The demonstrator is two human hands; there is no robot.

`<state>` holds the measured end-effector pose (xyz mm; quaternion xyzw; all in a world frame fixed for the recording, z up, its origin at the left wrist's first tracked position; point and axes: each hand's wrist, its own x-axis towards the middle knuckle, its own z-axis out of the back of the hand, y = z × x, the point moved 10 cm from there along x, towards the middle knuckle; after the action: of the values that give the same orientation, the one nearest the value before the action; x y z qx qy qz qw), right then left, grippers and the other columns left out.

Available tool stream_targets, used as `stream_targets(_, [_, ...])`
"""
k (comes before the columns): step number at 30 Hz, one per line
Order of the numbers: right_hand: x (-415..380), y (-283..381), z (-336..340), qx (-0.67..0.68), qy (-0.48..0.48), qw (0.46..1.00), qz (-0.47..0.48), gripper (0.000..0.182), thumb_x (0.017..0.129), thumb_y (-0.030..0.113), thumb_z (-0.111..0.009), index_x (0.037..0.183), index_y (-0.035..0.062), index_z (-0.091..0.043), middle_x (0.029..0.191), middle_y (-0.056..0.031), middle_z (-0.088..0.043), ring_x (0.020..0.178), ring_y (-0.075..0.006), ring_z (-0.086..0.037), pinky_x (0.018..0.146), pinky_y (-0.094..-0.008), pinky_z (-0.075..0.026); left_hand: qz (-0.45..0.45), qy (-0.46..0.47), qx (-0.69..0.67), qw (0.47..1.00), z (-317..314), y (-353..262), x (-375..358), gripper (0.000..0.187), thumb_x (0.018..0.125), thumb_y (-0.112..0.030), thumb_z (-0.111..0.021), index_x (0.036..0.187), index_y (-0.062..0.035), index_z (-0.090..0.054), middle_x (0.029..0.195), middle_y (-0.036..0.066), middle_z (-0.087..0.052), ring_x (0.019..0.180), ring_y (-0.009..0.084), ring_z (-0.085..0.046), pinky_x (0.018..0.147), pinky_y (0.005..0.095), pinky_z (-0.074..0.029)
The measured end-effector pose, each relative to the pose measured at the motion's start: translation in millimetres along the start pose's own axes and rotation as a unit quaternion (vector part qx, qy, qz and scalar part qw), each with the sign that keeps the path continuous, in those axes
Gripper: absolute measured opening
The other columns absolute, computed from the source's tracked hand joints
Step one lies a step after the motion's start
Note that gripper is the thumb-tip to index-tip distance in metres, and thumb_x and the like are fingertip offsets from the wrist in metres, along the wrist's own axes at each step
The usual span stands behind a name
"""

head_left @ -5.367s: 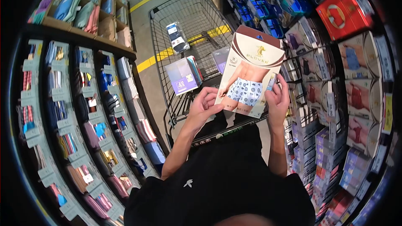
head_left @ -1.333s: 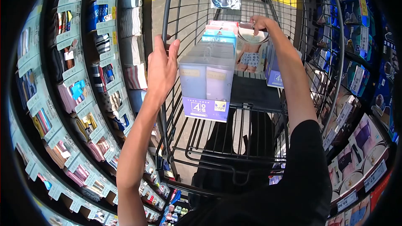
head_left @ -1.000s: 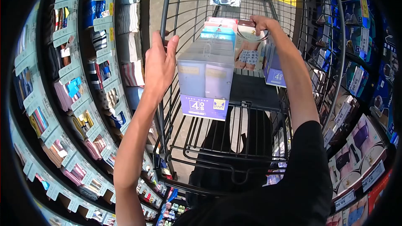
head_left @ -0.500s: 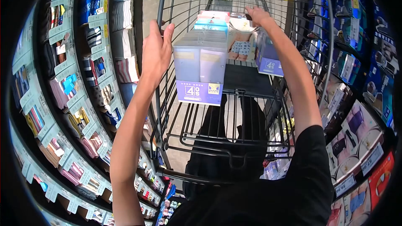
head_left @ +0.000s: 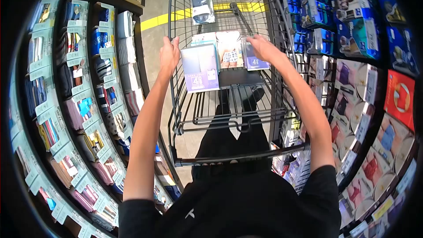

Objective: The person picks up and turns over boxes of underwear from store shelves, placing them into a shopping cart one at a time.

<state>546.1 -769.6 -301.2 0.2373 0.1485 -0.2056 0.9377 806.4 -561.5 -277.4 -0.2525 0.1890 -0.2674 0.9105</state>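
My left hand (head_left: 169, 55) is closed round the left rim of a black wire shopping cart (head_left: 260, 151), thumb inside and fingers outside. Just right of it inside the basket stands a lilac-and-purple box (head_left: 200, 68) with "4" and "OS" lettering, other packs behind it. My right hand (head_left: 263, 47) reaches in from the right, slightly blurred, with fingers extended over the top of a second purple box (head_left: 256, 60). Between the two boxes stands a pack (head_left: 229, 52) picturing patterned briefs. Farther forward lies a clear-wrapped dark-and-white pack (head_left: 201, 5).
On the left, shelves (head_left: 66, 75) hold rows of folded garments in card packs. Racks of blue boxes (head_left: 352, 13) and underwear packs (head_left: 368, 119) line the right side. A yellow line (head_left: 154, 22) crosses the floor ahead; my legs (head_left: 233, 136) are behind the basket.
The view has shifted back, so more of the cart's handle and my legs show. My right hand has come from above the middle pack to over the right purple box.
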Motion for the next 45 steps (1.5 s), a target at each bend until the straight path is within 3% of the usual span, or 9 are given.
stream_targets(9, [-267.1, 76.3, 103.7, 0.283, -0.290, 0.914, 0.013, 0.020, 0.078, -0.009, -0.054, 0.094, -0.0002, -0.063, 0.086, -0.0169, -0.062, 0.082, -0.0345, -0.061, 0.075, -0.0387, -0.049, 0.004, 0.015, -0.080, 0.997, -9.9, 16.0, 3.6, 0.057, 0.096, -0.048, -0.042, 0.122, 0.0031, -0.050, 0.102, 0.030, -0.063, 0.093, 0.0440, -0.061, 0.083, 0.0489, -0.046])
stream_targets(11, [-337.9, 76.7, 103.5, 0.319, -0.372, 0.871, -0.036, 0.016, 0.082, -0.007, -0.054, 0.093, -0.0004, -0.063, 0.086, -0.0160, -0.062, 0.079, -0.0315, -0.061, 0.072, -0.0364, -0.049, -0.223, 0.057, 0.039, 0.972, -35.8, 27.8, 23.9, 0.062, 0.096, -0.047, -0.045, 0.129, 0.0051, -0.048, 0.118, 0.025, -0.059, 0.100, 0.0367, -0.060, 0.089, 0.0441, -0.045])
stream_targets(15, [-445.6, 68.2, 75.9, 0.356, -0.430, 0.819, -0.133, 0.013, 0.088, 0.002, -0.057, 0.097, -0.0017, -0.065, 0.088, -0.0148, -0.065, 0.080, -0.0293, -0.062, 0.072, -0.0360, -0.049, 0.087, 0.199, -0.056, 0.975, -24.3, 56.3, 56.5, 0.054, 0.093, -0.053, -0.052, 0.109, -0.0021, -0.058, 0.077, 0.004, -0.054, 0.072, 0.0186, -0.052, 0.063, 0.0379, -0.046])
stream_targets(18, [-516.5, 56.2, 69.8, 0.353, -0.475, 0.789, -0.165, 0.014, 0.091, 0.007, -0.056, 0.096, -0.0020, -0.066, 0.089, -0.0141, -0.066, 0.082, -0.0275, -0.063, 0.074, -0.0344, -0.050, -0.066, 0.008, -0.194, 0.979, 51.8, -38.5, 40.6, 0.038, 0.095, -0.040, -0.056, 0.106, -0.0033, -0.058, 0.072, 0.000, -0.049, 0.066, 0.0108, -0.047, 0.055, 0.0279, -0.040])
stream_targets(21, [-574.8, 46.1, 59.6, 0.343, -0.503, 0.768, -0.198, 0.014, 0.092, 0.008, -0.056, 0.097, -0.0018, -0.066, 0.088, -0.0121, -0.067, 0.083, -0.0235, -0.064, 0.075, -0.0324, -0.050, -0.236, -0.005, -0.347, 0.907, 86.6, -166.1, -49.6, 0.026, 0.098, -0.025, -0.053, 0.106, -0.0003, -0.057, 0.092, 0.004, -0.060, 0.080, 0.0101, -0.055, 0.068, 0.0239, -0.044])
stream_targets(26, [-709.0, 36.7, 68.7, 0.378, -0.707, 0.546, -0.244, 0.018, 0.092, 0.002, -0.055, 0.108, -0.0030, -0.061, 0.105, -0.0086, -0.062, 0.096, -0.0153, -0.061, 0.083, -0.0284, -0.049, -0.439, 0.178, -0.236, 0.849, -7.4, -339.7, -297.9, 0.022, 0.098, -0.018, -0.049, 0.104, -0.0006, -0.061, 0.094, 0.008, -0.063, 0.086, 0.0171, -0.060, 0.083, 0.0298, -0.047])
stream_targets(28, [-773.2, 37.2, 61.0, 0.276, -0.812, 0.438, -0.269, 0.025, 0.090, 0.001, -0.056, 0.116, -0.0020, -0.056, 0.111, -0.0106, -0.060, 0.101, -0.0164, -0.059, 0.081, -0.0279, -0.049, -0.316, 0.342, -0.258, 0.847, -70.3, -365.4, -399.6, 0.022, 0.097, -0.017, -0.050, 0.104, -0.0007, -0.063, 0.096, 0.010, -0.064, 0.090, 0.0171, -0.061, 0.086, 0.0291, -0.046])
stream_targets(31, [-835.3, 39.8, 53.1, 0.211, -0.839, 0.379, -0.328, 0.034, 0.090, 0.002, -0.057, 0.122, -0.0017, -0.050, 0.123, -0.0135, -0.053, 0.110, -0.0209, -0.055, 0.085, -0.0314, -0.049, -0.433, 0.404, -0.200, 0.780, -111.9, -400.2, -514.9, 0.019, 0.093, -0.012, -0.057, 0.105, 0.0026, -0.062, 0.089, 0.008, -0.067, 0.083, 0.0136, -0.062, 0.075, 0.0275, -0.049])
stream_targets(45, [-830.5, 32.5, 42.6, 0.221, -0.826, 0.445, -0.265, 0.021, 0.085, -0.003, -0.059, 0.105, -0.0018, -0.057, 0.106, -0.0145, -0.061, 0.092, -0.0229, -0.062, 0.079, -0.0316, -0.052, -0.388, 0.395, -0.159, 0.817, -134.8, -402.4, -519.4, 0.022, 0.093, -0.012, -0.058, 0.106, 0.0055, -0.061, 0.088, 0.010, -0.068, 0.080, 0.0147, -0.064, 0.074, 0.0274, -0.050])
